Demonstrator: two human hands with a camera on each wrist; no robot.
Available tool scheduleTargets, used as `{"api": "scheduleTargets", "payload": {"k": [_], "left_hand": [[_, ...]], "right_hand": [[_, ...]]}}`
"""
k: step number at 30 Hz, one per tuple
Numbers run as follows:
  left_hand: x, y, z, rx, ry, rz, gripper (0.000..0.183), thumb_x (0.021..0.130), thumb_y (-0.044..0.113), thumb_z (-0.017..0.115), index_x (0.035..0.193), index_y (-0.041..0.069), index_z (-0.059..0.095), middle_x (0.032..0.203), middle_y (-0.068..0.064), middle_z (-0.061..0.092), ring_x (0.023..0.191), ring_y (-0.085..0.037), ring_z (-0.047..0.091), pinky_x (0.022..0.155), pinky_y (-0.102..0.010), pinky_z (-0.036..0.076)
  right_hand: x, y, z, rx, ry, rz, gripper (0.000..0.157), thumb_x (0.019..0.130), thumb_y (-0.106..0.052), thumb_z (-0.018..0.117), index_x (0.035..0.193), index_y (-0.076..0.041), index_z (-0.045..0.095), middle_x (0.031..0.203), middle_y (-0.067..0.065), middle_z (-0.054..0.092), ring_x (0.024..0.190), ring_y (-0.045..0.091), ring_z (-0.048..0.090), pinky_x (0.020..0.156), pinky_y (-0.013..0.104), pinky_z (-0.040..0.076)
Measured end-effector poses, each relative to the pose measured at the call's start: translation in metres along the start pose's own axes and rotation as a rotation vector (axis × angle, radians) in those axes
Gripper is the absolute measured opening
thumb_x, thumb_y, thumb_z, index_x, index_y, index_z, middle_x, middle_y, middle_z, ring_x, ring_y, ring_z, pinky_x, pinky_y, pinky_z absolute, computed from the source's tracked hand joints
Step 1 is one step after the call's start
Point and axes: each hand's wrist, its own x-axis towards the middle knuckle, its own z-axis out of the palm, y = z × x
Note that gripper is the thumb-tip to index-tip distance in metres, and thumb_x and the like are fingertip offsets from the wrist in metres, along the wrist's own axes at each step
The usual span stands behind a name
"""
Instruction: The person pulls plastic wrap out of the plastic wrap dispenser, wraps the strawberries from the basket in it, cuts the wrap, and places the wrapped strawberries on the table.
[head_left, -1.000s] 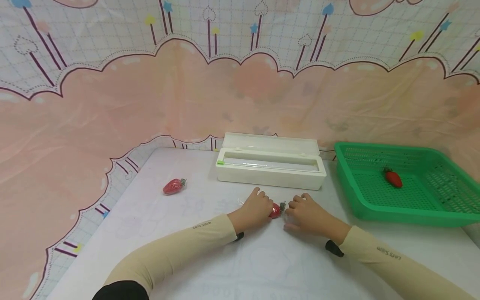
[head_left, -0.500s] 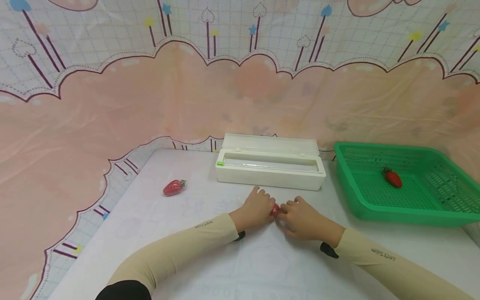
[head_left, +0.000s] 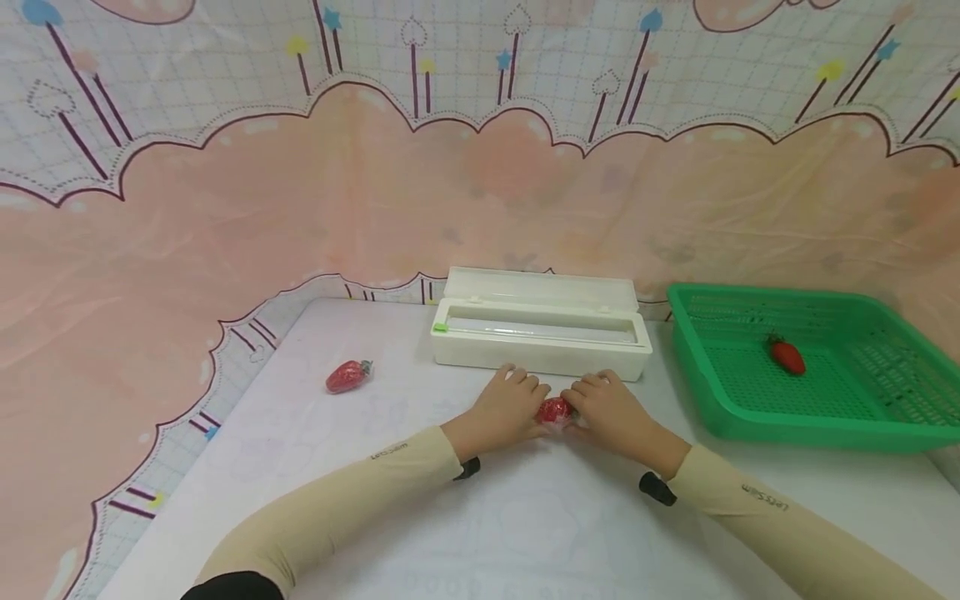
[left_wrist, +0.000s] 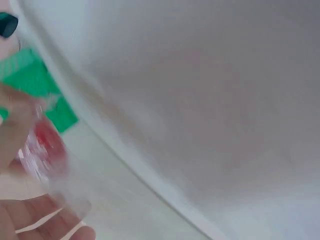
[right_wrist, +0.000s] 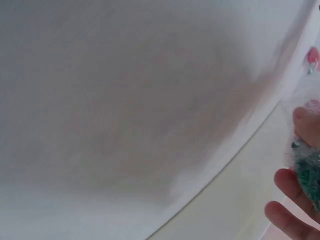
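Note:
Between the two hands is a red strawberry [head_left: 555, 410] in clear plastic film. My left hand [head_left: 510, 408] holds its left side, and in the left wrist view the loose film [left_wrist: 75, 190] trails over the fingers [left_wrist: 37, 217] below the red fruit [left_wrist: 49, 142]. On the other side my right hand [head_left: 621, 421] grips the leafy end; in the right wrist view its thumb [right_wrist: 307, 125] and fingers close around film over the green leaves [right_wrist: 306, 167]. Part of the fruit is hidden behind the fingers.
Just behind the hands stands a white cling film box [head_left: 540, 354], lid up, roll inside. A second wrapped strawberry [head_left: 348, 377] lies at the left of the white table [head_left: 420, 533]. At the right, a green basket [head_left: 817, 427] holds another strawberry [head_left: 787, 357].
My right hand has come left to the strawberry and now grips its leafy end. Both hands have shifted slightly away from me, toward the box, and more of the red fruit shows between them.

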Motion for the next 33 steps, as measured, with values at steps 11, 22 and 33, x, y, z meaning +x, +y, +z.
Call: {"api": "scheduleTargets", "payload": {"k": [11, 22, 33], "left_hand": [[-0.014, -0.033, -0.001, -0.168, -0.018, 0.056, 0.032, 0.085, 0.046, 0.062, 0.105, 0.021, 0.067, 0.116, 0.001, 0.057, 0.112, -0.018, 0.05, 0.105, -0.041, 0.033], [-0.009, -0.028, -0.003, -0.094, 0.225, 0.249, 0.024, 0.083, 0.025, 0.07, 0.106, 0.027, 0.067, 0.099, 0.006, 0.064, 0.099, -0.012, 0.059, 0.1, -0.032, 0.041], [-0.001, -0.018, -0.004, 0.051, 0.139, 0.076, 0.05, 0.087, 0.056, 0.052, 0.113, 0.015, 0.061, 0.114, 0.001, 0.058, 0.109, -0.017, 0.053, 0.105, -0.043, 0.035]], "right_hand": [[-0.001, 0.012, -0.002, 0.004, 0.123, 0.068, 0.042, 0.07, -0.038, 0.079, 0.095, -0.006, 0.067, 0.087, 0.005, 0.069, 0.088, 0.023, 0.059, 0.086, 0.047, 0.043], [0.006, 0.006, -0.001, 0.027, 0.142, 0.061, 0.042, 0.068, -0.039, 0.081, 0.091, -0.007, 0.068, 0.083, 0.002, 0.069, 0.086, 0.021, 0.059, 0.087, 0.047, 0.044], [0.007, -0.003, 0.002, -0.009, 0.23, -0.022, 0.044, 0.068, -0.041, 0.08, 0.093, -0.007, 0.068, 0.084, 0.002, 0.069, 0.086, 0.02, 0.059, 0.085, 0.046, 0.044]]}}
